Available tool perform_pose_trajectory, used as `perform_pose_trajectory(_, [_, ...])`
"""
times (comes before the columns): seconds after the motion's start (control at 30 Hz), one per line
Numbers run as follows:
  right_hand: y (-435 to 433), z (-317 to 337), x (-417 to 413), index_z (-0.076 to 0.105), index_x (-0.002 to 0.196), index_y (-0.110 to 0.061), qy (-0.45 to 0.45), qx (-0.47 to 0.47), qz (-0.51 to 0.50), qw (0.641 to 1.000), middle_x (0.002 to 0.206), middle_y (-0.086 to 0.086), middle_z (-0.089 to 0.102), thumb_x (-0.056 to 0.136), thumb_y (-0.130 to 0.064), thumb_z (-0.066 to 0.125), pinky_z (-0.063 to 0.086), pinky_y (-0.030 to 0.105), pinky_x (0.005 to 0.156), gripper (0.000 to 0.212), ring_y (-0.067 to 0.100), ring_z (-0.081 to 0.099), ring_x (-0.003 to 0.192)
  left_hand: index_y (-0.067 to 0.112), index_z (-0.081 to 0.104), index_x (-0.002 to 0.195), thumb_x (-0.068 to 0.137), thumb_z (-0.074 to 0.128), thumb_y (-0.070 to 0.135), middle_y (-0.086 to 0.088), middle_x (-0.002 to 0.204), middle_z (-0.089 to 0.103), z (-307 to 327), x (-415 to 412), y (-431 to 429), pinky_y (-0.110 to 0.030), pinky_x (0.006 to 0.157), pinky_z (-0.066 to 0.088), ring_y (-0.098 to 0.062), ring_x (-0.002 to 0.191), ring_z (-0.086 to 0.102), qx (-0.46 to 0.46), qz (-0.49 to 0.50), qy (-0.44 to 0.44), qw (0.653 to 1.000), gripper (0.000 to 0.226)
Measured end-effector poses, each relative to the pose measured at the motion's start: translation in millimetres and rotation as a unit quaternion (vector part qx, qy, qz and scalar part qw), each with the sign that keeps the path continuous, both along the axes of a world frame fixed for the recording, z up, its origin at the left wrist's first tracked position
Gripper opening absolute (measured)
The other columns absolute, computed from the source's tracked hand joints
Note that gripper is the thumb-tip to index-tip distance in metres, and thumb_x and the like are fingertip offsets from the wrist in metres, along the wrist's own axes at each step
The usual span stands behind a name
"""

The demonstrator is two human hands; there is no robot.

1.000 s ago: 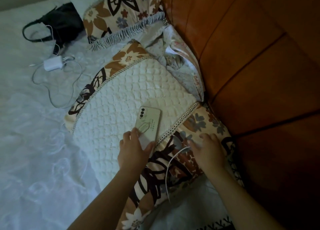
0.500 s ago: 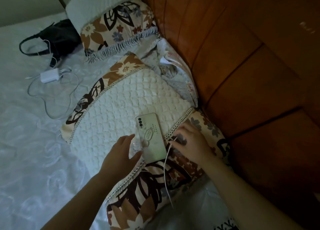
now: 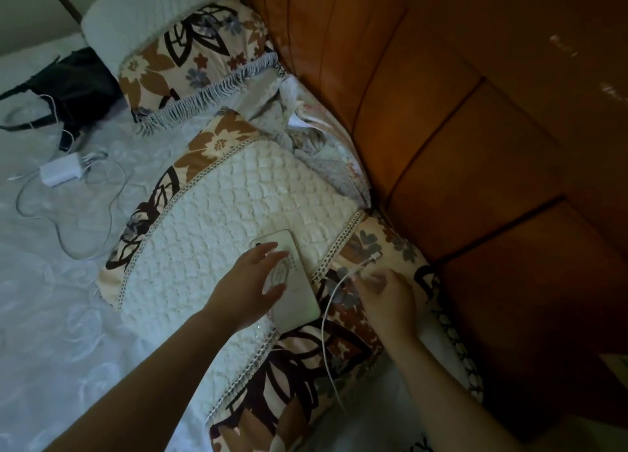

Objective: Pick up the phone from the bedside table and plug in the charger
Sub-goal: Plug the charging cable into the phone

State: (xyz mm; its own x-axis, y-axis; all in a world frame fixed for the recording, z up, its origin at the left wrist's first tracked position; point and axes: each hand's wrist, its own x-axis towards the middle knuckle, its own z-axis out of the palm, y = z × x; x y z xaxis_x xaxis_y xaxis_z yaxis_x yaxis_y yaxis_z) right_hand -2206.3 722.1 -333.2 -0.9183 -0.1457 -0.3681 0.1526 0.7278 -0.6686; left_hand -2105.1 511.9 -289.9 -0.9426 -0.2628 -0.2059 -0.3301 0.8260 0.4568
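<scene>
A pale green phone (image 3: 296,297) lies face down on the white quilted pillow (image 3: 210,220), slanting toward its lower right border. My left hand (image 3: 253,281) rests flat on the phone's upper half, fingers spread, hiding the camera end. A thin white charger cable (image 3: 325,342) comes up from the bottom edge of the pillow just right of the phone, and its plug tip (image 3: 375,255) points up and to the right. My right hand (image 3: 385,297) sits on the pillow's floral border, its blurred fingertips pinching the cable a little below the plug.
An orange padded headboard (image 3: 475,138) fills the right side. A second floral pillow (image 3: 190,53) and crumpled cloth (image 3: 316,145) lie behind. On the white bedsheet (image 3: 51,315) at left are a white power adapter with looped cord (image 3: 59,173) and a black bag (image 3: 78,87).
The phone has turned and slid toward the pillow's lower right border. My left hand let go of its lower end and now lies over its top. My right hand took up the cable.
</scene>
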Motion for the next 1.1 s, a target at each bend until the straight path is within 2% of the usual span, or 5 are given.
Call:
perform_pose_trajectory(0.2, [-33,-2,-18,0.063,0.083,-0.015,-0.019,0.002,-0.009,1.000,0.088,0.003,0.068,0.077,-0.035,0.069,0.045,0.025,0.056,0.021,0.016,0.059,0.074,0.028,0.042,0.134,0.084,0.062,0.032,0.003,0.146,0.035,-7,-6,-9,-0.030,0.097,0.037,-0.016,0.131,0.033,0.001,-0.009,0.011,1.000,0.054])
perform_pose_trajectory(0.43, [-18,3,-29,0.064,0.088,-0.023,-0.011,-0.007,0.044,0.999,0.086,-0.004,0.068,0.075,-0.011,0.068,0.052,0.029,0.066,0.018,0.014,0.062,0.077,0.026,0.045,0.132,0.081,0.063,0.034,0.001,0.146,0.036,-13,-20,-22,-0.036,0.101,0.036,-0.020,0.136,0.027,-0.024,-0.088,0.011,0.996,0.054])
perform_pose_trajectory(0.57, [-7,1,-20,0.064,0.093,-0.025,-0.027,-0.004,0.086,0.996,0.074,-0.018,0.060,0.074,-0.011,0.069,0.040,0.013,0.055,0.024,-0.003,0.055,0.066,0.024,0.040,0.135,0.078,0.066,0.039,-0.004,0.146,0.037,-21,-36,-21,-0.040,0.102,0.036,-0.024,0.134,0.029,-0.016,0.009,0.003,1.000,0.064])
perform_pose_trajectory(0.77, [-15,-5,-2,0.062,0.110,-0.023,-0.062,-0.046,0.105,0.991,0.076,-0.011,0.058,0.076,-0.007,0.067,0.038,0.007,0.052,0.038,0.002,0.056,0.069,0.025,0.035,0.138,0.073,0.070,0.046,-0.003,0.130,0.048,-27,-38,-23,-0.036,0.083,0.044,-0.024,0.116,0.041,-0.019,0.050,-0.019,0.998,0.076])
perform_pose_trajectory(1.1, [-31,8,13,0.063,0.110,-0.022,-0.005,-0.081,0.168,0.982,0.076,0.002,0.060,0.077,-0.004,0.064,0.054,0.030,0.062,0.037,0.016,0.058,0.067,0.019,0.049,0.123,0.063,0.081,0.038,-0.015,0.110,0.054,-22,9,-32,-0.039,0.082,0.044,-0.031,0.101,0.051,0.051,0.259,-0.008,0.964,0.071])
